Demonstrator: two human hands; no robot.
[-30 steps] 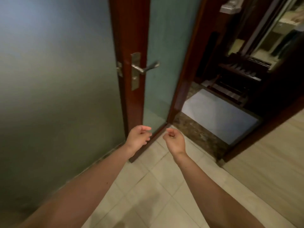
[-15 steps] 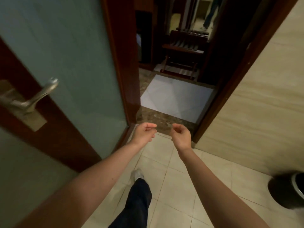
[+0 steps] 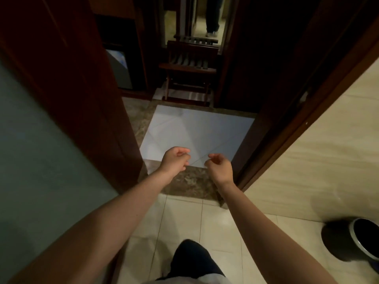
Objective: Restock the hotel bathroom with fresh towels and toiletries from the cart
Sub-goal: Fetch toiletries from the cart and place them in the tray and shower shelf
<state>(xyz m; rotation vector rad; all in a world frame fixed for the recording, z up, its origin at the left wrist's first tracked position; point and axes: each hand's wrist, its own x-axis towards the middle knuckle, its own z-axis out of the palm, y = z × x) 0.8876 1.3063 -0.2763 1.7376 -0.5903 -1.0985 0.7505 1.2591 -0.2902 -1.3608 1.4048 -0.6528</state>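
Here both bare arms are held out forward at mid-frame. The left hand and right hand sit side by side, apart, fingers loosely curled, thumbs near forefingers, holding nothing. Just beyond them a white mat lies flat on the brown stone floor in the doorway. Wooden door at left. Slatted wooden rack top centre. Black bin lower right on cream tiles. The cart, towels and toiletries are out of frame.
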